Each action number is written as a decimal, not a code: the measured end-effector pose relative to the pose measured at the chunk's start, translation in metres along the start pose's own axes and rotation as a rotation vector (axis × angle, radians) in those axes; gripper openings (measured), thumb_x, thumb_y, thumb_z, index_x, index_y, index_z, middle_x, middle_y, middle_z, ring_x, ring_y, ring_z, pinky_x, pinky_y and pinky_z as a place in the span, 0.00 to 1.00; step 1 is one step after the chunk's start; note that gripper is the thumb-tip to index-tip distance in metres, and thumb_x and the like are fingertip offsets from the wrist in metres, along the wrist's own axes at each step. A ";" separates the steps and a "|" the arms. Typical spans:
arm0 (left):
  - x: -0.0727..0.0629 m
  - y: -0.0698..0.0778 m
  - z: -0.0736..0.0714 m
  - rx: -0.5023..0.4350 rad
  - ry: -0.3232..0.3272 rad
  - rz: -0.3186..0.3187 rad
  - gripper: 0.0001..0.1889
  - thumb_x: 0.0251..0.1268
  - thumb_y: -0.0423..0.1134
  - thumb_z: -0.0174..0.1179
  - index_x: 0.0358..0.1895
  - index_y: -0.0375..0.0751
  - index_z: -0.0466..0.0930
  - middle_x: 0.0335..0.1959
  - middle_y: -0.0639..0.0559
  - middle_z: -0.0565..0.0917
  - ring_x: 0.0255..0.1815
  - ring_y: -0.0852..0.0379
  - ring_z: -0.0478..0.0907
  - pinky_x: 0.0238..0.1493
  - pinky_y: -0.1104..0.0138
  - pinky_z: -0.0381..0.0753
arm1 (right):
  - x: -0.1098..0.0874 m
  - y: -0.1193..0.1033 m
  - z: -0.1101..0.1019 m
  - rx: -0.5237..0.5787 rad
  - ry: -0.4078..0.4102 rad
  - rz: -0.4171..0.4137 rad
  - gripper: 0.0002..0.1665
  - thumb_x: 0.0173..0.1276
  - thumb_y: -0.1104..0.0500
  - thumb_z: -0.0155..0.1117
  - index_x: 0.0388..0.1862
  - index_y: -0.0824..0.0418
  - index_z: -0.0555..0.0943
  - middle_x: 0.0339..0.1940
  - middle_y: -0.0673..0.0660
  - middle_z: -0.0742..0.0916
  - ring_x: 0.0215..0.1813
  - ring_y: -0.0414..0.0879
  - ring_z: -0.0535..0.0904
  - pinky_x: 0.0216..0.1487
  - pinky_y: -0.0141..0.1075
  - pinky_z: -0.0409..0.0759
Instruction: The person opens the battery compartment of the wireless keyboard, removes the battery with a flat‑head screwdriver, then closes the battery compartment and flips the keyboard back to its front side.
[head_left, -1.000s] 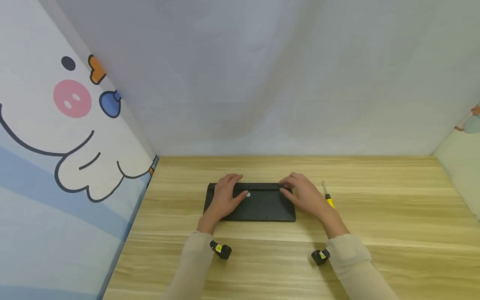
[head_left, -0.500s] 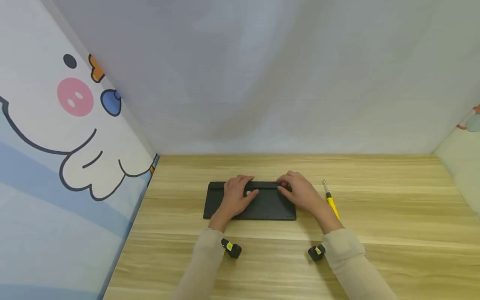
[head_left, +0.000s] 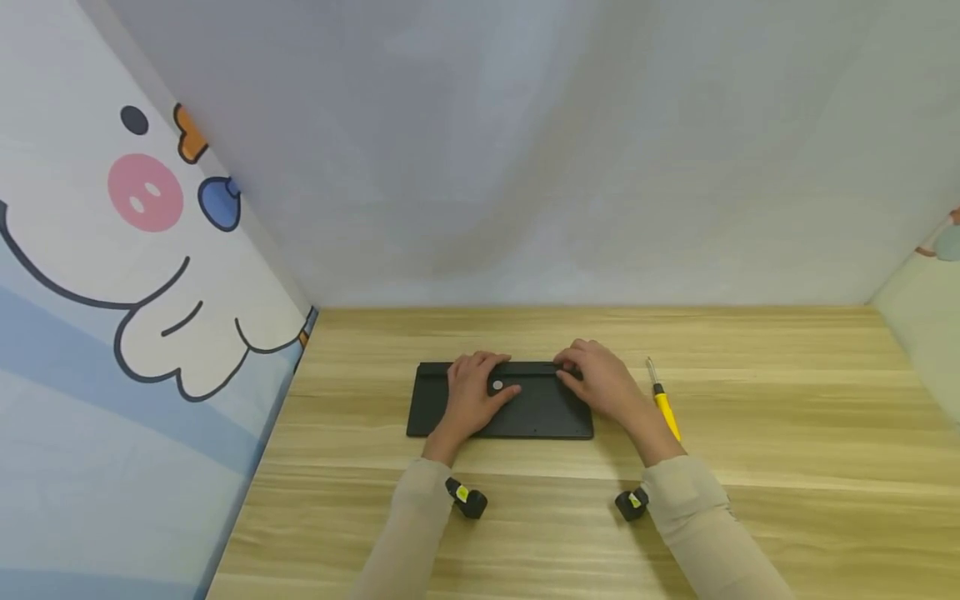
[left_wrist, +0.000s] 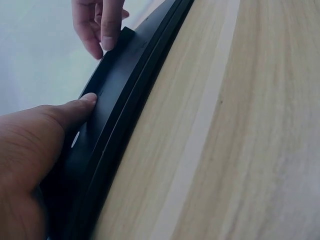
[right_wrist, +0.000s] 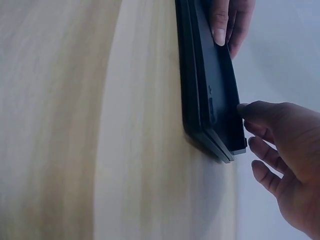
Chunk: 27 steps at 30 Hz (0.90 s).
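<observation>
Partly covered by both hands, a black panel [head_left: 540, 412] lies flat on the wooden table [head_left: 787, 417], its long sides running left to right, with a raised strip [head_left: 531, 369] along the far edge. The left hand [head_left: 471, 396] hides a section left of the middle; its thumb is laid on the panel's face and its fingers bend over the far edge, taking hold there, though the fingertips are out of sight in the head view. The right hand [head_left: 600, 379] covers the far right corner and pinches the strip's end between thumb and forefinger, the other fingers loosely bent clear of it in the right wrist view. Whether the strip is a separate part is hard to tell.

Just beyond the left thumb, a white dot [head_left: 497, 385] shows on the panel; the left wrist view catches only a sliver of it past the thumb. Small marks near the panel's near edge are too tiny to make out. Each wrist view cuts off part of the panel.

To the right, a screwdriver [head_left: 667, 415] lies on the table, shaft pointing away, the butt of its yellow handle near the right forearm. Both sleeves [head_left: 416, 508] run out of the bottom of the head view, a black camera [head_left: 471, 502] at each cuff. Behind stands a pale curtain [head_left: 525, 167]; at left a cartoon sheet [head_left: 146, 193] is cropped, and another picture [head_left: 947, 242] barely enters at right.
</observation>
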<state>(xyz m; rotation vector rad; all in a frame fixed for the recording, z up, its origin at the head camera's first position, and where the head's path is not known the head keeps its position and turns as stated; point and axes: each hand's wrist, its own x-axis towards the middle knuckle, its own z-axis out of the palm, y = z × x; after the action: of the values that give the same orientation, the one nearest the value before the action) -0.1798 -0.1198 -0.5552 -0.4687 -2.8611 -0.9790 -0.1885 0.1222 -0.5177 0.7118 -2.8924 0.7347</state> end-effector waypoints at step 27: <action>0.004 -0.002 0.005 -0.017 0.033 -0.004 0.27 0.64 0.51 0.71 0.65 0.49 0.79 0.62 0.47 0.81 0.68 0.44 0.74 0.79 0.42 0.53 | 0.019 0.004 -0.009 0.041 -0.087 0.063 0.07 0.69 0.56 0.71 0.42 0.57 0.90 0.37 0.54 0.87 0.43 0.50 0.82 0.46 0.46 0.82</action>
<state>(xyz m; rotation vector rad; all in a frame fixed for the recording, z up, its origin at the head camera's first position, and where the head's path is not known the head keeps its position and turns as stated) -0.1842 -0.1175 -0.5595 -0.4437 -2.8285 -1.0026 -0.2076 0.1216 -0.5078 0.6766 -2.9984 0.7922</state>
